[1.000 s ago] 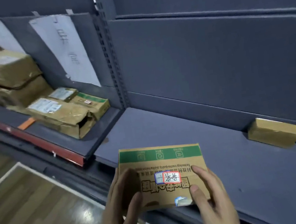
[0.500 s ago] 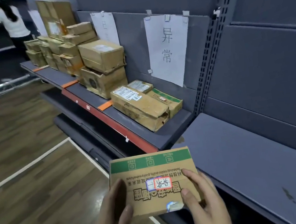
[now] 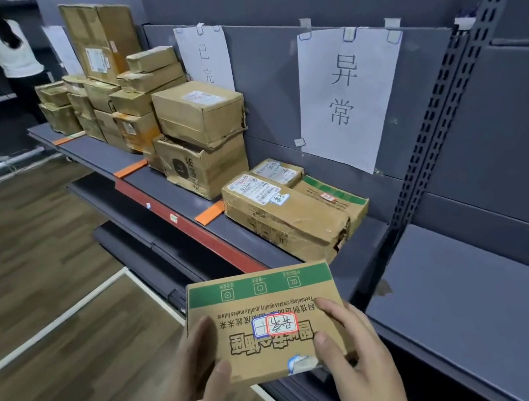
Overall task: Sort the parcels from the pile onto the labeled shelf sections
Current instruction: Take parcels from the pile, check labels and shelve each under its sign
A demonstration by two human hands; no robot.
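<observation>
Both hands clamp a flat cardboard parcel: left hand on its left edge, right hand on its right. Boxes lie on the shelf beneath a paper sign.

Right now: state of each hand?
Left hand: holding the left edge of the green-banded cardboard parcel, thumb on top.
Right hand: holding the same parcel's right edge, thumb on top.

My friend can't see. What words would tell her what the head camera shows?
A person's left hand and right hand hold a flat brown cardboard parcel with a green stripe and a red-edged sticker, before a grey metal shelf. Beneath a white paper sign with black characters lie battered cardboard parcels; taller box stacks stand further left.
</observation>
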